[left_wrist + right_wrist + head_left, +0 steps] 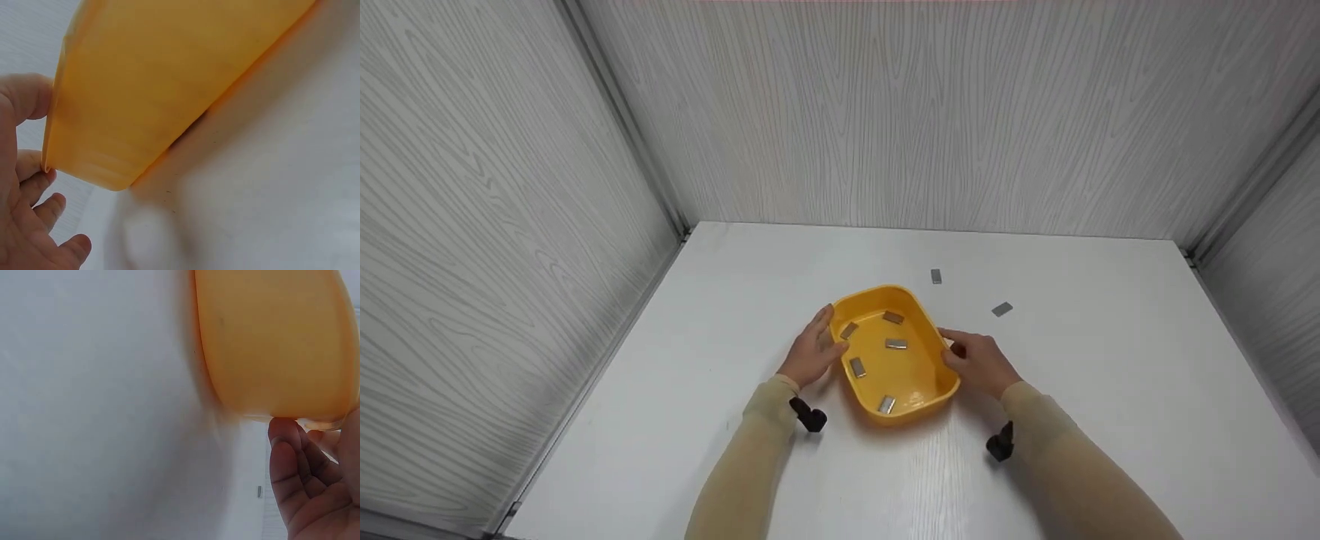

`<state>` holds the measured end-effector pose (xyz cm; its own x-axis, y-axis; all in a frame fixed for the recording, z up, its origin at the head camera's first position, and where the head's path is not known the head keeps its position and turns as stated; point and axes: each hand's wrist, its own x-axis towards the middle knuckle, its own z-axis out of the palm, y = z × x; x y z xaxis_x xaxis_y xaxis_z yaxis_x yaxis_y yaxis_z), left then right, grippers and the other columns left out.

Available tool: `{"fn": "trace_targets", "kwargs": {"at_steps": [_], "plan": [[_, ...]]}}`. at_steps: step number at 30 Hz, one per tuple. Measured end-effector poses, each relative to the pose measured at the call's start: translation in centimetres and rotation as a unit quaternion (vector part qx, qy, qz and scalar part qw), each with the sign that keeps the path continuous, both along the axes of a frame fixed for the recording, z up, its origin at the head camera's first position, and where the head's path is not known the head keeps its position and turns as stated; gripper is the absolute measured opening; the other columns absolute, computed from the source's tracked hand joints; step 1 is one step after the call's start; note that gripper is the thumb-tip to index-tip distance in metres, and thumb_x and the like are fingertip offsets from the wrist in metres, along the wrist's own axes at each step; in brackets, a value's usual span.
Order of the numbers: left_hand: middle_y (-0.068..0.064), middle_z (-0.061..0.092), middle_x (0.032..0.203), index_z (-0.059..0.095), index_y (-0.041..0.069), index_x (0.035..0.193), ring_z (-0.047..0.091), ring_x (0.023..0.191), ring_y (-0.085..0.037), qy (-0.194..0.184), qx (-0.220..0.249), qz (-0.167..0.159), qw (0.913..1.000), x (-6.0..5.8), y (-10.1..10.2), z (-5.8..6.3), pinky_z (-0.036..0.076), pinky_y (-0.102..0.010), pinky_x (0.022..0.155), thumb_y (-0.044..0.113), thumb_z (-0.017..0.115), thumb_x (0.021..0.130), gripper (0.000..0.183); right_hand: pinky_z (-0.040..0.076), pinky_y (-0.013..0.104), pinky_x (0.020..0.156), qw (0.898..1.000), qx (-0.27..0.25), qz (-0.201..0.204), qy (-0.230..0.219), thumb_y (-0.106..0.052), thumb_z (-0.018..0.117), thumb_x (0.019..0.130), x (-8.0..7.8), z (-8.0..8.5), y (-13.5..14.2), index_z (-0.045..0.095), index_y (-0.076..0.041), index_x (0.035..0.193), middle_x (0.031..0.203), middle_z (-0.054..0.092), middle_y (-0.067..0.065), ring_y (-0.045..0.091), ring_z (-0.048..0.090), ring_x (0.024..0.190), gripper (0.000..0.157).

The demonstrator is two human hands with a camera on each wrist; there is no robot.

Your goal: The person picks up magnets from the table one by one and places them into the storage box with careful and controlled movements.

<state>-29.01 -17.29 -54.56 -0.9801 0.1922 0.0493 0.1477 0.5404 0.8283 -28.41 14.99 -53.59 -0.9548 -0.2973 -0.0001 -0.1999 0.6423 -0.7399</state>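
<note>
A yellow plastic tub (913,375) with rounded corners stands at an angle over the white table, with several small silver rectangular pieces (896,344) spread across its floor. My left hand (811,352) holds the tub's left rim, thumb over the edge and fingers along the outside. On the opposite side my right hand (979,361) pinches the right rim between thumb and fingers. The left wrist view shows the tub's outer wall (157,79) with a dark gap of shadow under its lower edge. In the right wrist view, fingertips (284,430) touch the wall near the rim.
Two more silver pieces lie on the table (675,375) beyond the tub, one piece (936,276) behind it and another piece (1002,309) to the right. Pale wood-grain panels (885,112) enclose the back and both sides. Black wrist devices (808,415) sit on both sleeves.
</note>
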Motion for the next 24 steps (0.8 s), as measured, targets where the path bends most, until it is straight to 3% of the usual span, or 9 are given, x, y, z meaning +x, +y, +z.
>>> {"fn": "trace_targets", "kwargs": {"at_steps": [10, 17, 24], "plan": [[0.0, 0.014, 0.16, 0.019, 0.02, 0.154, 0.011, 0.146, -0.017, -0.016, 0.051, 0.024, 0.9983, -2.4, 0.7, -0.5, 0.012, -0.04, 0.116, 0.024, 0.058, 0.095, 0.071, 0.047, 0.028, 0.068, 0.999, -0.016, -0.022, -0.016, -0.022, 0.056, 0.096, -1.8, -0.4, -0.1, 0.052, -0.02, 0.139, 0.084, 0.058, 0.004, 0.019, 0.053, 0.078, 0.044], [0.01, 0.015, 0.159, 0.02, 0.026, 0.154, 0.012, 0.145, -0.013, -0.042, 0.059, 0.044, 0.9964, -2.8, 1.0, -0.6, 0.012, -0.038, 0.117, 0.025, 0.058, 0.095, 0.07, 0.046, 0.028, 0.067, 0.999, -0.015, -0.033, -0.028, -0.022, 0.055, 0.095, -2.1, -0.5, -0.2, 0.051, -0.02, 0.14, 0.085, 0.059, 0.004, 0.019, 0.053, 0.078, 0.046], [0.006, 0.013, 0.159, 0.017, 0.023, 0.154, 0.009, 0.146, -0.014, -0.036, 0.078, 0.04, 0.9954, -2.9, 1.1, -0.5, 0.01, -0.038, 0.117, 0.025, 0.057, 0.096, 0.07, 0.046, 0.028, 0.067, 1.0, -0.003, -0.022, -0.019, -0.022, 0.055, 0.096, -2.3, -0.3, -0.3, 0.049, -0.019, 0.142, 0.084, 0.058, 0.004, 0.019, 0.052, 0.076, 0.046]]}}
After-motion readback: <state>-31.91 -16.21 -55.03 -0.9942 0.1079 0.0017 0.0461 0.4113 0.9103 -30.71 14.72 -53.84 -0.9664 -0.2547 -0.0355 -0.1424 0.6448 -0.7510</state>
